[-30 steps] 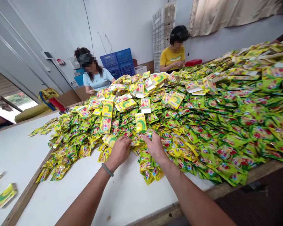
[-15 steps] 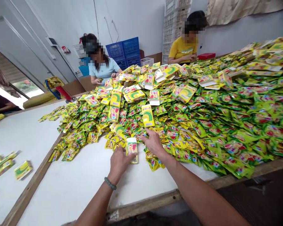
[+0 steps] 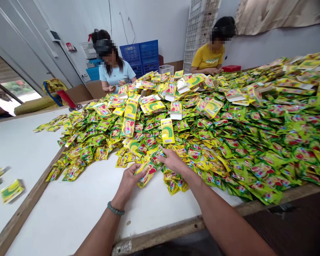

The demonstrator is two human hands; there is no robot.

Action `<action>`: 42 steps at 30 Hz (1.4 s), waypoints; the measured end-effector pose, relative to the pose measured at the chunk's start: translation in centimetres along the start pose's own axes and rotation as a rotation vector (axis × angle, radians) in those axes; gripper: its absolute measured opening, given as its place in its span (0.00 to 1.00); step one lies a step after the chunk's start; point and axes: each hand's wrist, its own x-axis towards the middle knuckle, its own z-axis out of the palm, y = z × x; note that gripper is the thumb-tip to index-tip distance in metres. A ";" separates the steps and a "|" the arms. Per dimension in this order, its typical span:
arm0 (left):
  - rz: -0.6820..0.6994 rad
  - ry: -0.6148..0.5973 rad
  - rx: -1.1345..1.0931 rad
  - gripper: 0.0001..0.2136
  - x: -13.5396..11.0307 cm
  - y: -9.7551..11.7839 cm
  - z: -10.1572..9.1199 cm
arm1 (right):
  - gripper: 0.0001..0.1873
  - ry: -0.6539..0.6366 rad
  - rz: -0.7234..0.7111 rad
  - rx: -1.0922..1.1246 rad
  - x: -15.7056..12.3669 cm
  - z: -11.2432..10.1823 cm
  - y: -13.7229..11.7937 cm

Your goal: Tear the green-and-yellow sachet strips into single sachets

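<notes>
My left hand (image 3: 128,181) sits at the near edge of a huge heap of green-and-yellow foil sachets (image 3: 229,142) and is closed around a bunch of sachets (image 3: 146,171). My right hand (image 3: 172,160) lies a little farther right, its fingers spread on the heap and touching sachets. Just beyond my hands, a flat yellow printed carton (image 3: 167,131) lies on the heap. Other opened cartons (image 3: 176,110) rest farther back. A lone carton (image 3: 12,191) lies on the white table top at the far left.
The heap covers most of a white table (image 3: 61,220) with a wooden rim (image 3: 160,231). Two co-workers sit across it, one in a pale blue shirt (image 3: 116,75), one in a yellow shirt (image 3: 206,58). Behind them stand blue crates (image 3: 140,56) and stacked white crates (image 3: 200,32).
The carton beside my left hand no longer shows, and that hand now grips sachets. The view has shifted slightly, and the lone cartons at the left sit lower in the frame.
</notes>
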 end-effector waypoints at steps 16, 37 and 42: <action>0.098 0.044 0.142 0.14 -0.5 0.5 0.7 | 0.08 -0.096 -0.069 0.089 -0.8 -0.3 -0.1; -0.112 -0.036 -0.133 0.17 -0.2 1.2 0.2 | 0.16 -0.114 -0.095 0.211 -2.2 1.3 -2.1; -0.098 -0.065 -0.175 0.17 -0.6 0.6 0.2 | 0.17 -0.143 -0.155 0.143 -2.5 2.4 -2.9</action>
